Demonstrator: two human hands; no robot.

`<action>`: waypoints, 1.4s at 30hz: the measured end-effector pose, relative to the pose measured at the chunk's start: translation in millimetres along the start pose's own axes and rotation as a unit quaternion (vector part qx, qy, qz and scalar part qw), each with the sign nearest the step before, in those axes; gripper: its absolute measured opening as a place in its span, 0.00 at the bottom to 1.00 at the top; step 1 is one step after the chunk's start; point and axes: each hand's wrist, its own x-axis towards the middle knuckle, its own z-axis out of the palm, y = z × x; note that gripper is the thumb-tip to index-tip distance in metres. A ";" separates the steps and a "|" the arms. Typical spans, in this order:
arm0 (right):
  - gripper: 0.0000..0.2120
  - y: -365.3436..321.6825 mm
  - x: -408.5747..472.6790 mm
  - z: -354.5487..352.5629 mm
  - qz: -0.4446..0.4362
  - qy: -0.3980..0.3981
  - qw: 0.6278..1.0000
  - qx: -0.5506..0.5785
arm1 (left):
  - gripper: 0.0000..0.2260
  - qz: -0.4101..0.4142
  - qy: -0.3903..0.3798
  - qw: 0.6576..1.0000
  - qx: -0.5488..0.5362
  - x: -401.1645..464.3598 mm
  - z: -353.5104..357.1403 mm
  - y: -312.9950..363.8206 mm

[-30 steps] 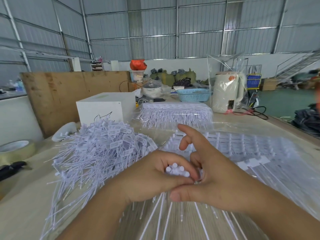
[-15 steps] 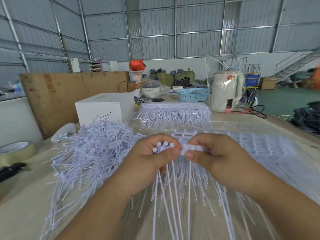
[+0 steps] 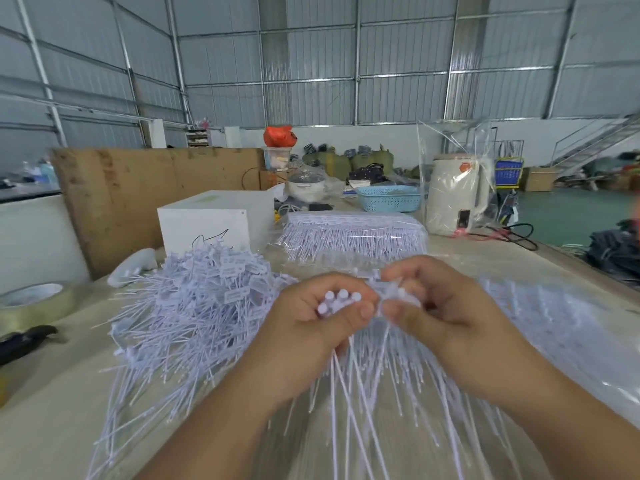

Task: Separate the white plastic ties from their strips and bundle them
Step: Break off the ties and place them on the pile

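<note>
The left hand (image 3: pixel 313 318) curls over a bunch of white ties (image 3: pixel 341 298), so only their round heads show above the fingers. The right hand (image 3: pixel 433 308) covers most of the strip (image 3: pixel 382 289) it pinches, and motion blur smears that strip's shape. Both forearms run off the bottom edge. The loose pile's (image 3: pixel 194 306) tag print is too small to read.

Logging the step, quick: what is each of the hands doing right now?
Left hand: closed on a bunch of separated ties.
Right hand: closed, pinching the strip of ties between thumb and fingers.
</note>
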 end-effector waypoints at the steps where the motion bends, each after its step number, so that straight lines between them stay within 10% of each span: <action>1: 0.14 0.7 -0.7 3.3 0.002 -0.028 1.000 0.010 | 0.05 -0.004 -0.016 1.000 0.001 -0.9 0.4 1.0; 17: 0.38 -3.8 -7.9 5.6 0.011 -0.144 0.989 -0.021 | 0.07 -0.083 -0.248 0.965 0.001 -2.2 -18.2 9.9; 22: 0.15 -7.1 -4.2 1.6 0.007 -0.099 0.986 -0.133 | 0.09 -0.082 -0.167 0.983 0.004 -1.0 -26.5 10.9; 42: 0.13 -11.9 -3.6 26.9 0.058 0.122 0.990 -0.047 | 0.02 -0.009 0.039 0.999 -0.032 -0.1 -3.0 12.2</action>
